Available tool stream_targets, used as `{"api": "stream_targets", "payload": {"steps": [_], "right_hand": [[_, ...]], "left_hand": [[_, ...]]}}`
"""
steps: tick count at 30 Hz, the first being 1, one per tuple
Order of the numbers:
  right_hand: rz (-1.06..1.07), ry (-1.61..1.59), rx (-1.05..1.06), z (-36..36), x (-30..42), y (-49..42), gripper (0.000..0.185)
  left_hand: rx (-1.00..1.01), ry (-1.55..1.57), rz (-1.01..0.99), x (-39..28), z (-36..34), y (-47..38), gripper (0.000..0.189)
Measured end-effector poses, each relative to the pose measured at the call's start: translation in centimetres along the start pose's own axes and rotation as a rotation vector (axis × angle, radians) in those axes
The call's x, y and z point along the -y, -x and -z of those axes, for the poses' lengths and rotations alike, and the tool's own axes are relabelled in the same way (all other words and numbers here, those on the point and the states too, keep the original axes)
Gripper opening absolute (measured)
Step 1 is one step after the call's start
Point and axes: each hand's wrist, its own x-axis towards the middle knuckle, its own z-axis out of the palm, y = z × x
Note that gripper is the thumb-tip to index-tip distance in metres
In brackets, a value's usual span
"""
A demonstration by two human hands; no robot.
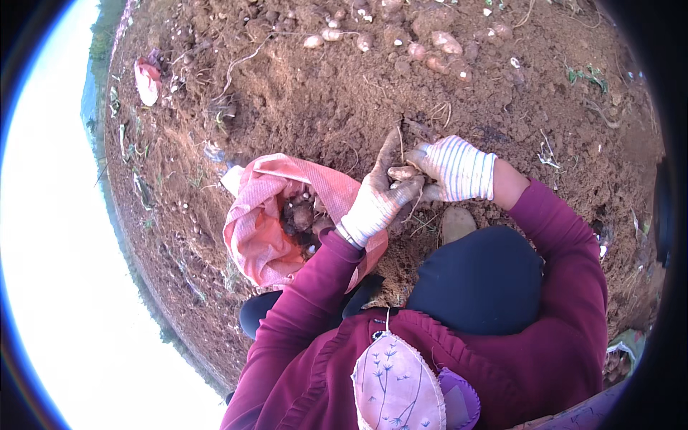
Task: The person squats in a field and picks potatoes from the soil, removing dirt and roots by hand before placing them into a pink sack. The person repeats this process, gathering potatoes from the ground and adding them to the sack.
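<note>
Both my hands wear soil-stained, striped knit gloves and meet over the brown soil. My left hand (379,201) holds a small bunch of pale, elongated tubers (403,173) between thumb and fingers, with thin roots trailing from it. Against the bunch's right side, my right hand (457,167) has its fingers curled around it; its fingertips are partly hidden. Just left of my left wrist stands a pink woven sack (258,236), its mouth rolled open. Inside it lie several round, dirt-covered tubers (302,217).
Several pinkish tubers (446,42) lie on the loose soil (322,102) at the top. Another pink bag (147,81) lies at the upper left. A shoe tip (458,223) and my bent knee (481,279) are close below my hands. Dry roots and leaf scraps are scattered around.
</note>
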Motion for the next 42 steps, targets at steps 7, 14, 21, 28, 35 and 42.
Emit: {"api": "stream_targets", "payload": {"steps": [7,14,21,28,35,42], "right_hand": [[0.067,0.218,0.017,-2.7,2.6,-2.5,0.037],[0.189,-0.501,-0.219,-7.5,3.3,-5.1,0.026],[-0.494,-0.024,-0.430,4.7,-7.1,-0.9,0.022],[-0.913,0.723,-0.313,12.7,-23.3,0.1,0.035],[-1.014,0.332,-0.476,9.4,-21.9,3.0,0.046],[-0.161,-1.410,-0.635,0.0,-4.7,2.0,0.027]], "left_hand": [[-0.251,-0.020,-0.176,2.2,1.3,4.1,0.045],[-0.519,-0.124,-0.271,-0.2,2.3,7.5,0.036],[-0.581,-0.171,-0.271,-0.7,9.8,12.0,0.039],[-0.688,-0.720,-0.216,3.7,18.9,10.2,0.065],[-0.754,-0.735,-0.336,-0.6,11.2,11.0,0.049],[-0.034,0.577,0.056,0.3,-0.9,2.0,0.062]]}}
